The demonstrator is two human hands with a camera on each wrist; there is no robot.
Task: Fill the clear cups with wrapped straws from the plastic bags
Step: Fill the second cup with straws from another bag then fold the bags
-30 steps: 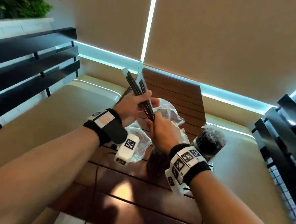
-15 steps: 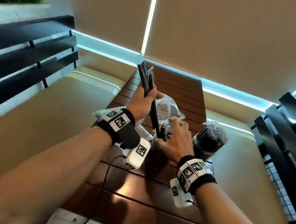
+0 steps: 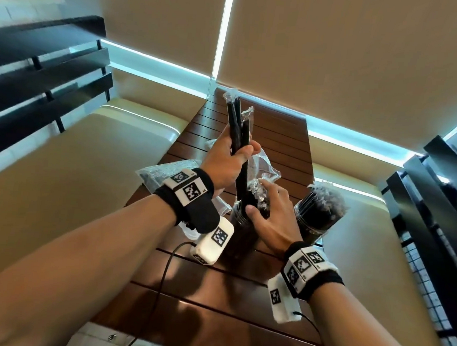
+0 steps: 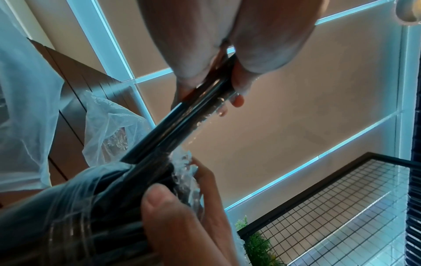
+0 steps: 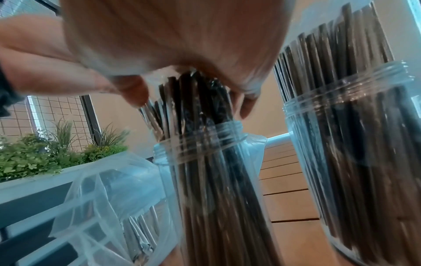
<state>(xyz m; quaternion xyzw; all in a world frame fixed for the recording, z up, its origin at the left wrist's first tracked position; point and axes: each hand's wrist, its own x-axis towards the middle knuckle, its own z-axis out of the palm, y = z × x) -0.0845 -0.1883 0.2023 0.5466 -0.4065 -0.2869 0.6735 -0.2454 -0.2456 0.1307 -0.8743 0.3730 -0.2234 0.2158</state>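
Note:
My left hand (image 3: 232, 157) (image 4: 212, 90) grips a small bundle of black wrapped straws (image 3: 237, 125) (image 4: 173, 129) nearly upright. Its lower ends reach into the near clear cup (image 3: 238, 217) (image 5: 205, 180) on the wooden table. My right hand (image 3: 263, 201) (image 5: 191, 95) sits over that cup, thumb and fingers curled round the tops of the straws standing in it. A second clear cup (image 3: 315, 221) (image 5: 353, 144), packed with black straws, stands just to the right.
A plastic bag holding straws (image 3: 155, 175) (image 5: 114, 198) lies left of the near cup, and a crumpled bag (image 3: 262, 165) lies behind it. The slatted table (image 3: 241, 294) runs between two cushioned benches (image 3: 88, 177). A cable (image 3: 163, 276) trails from the left wrist.
My right hand let go of the bundle and dropped onto the straws in the near cup. My left hand swung the bundle upright and lowered its ends into that cup.

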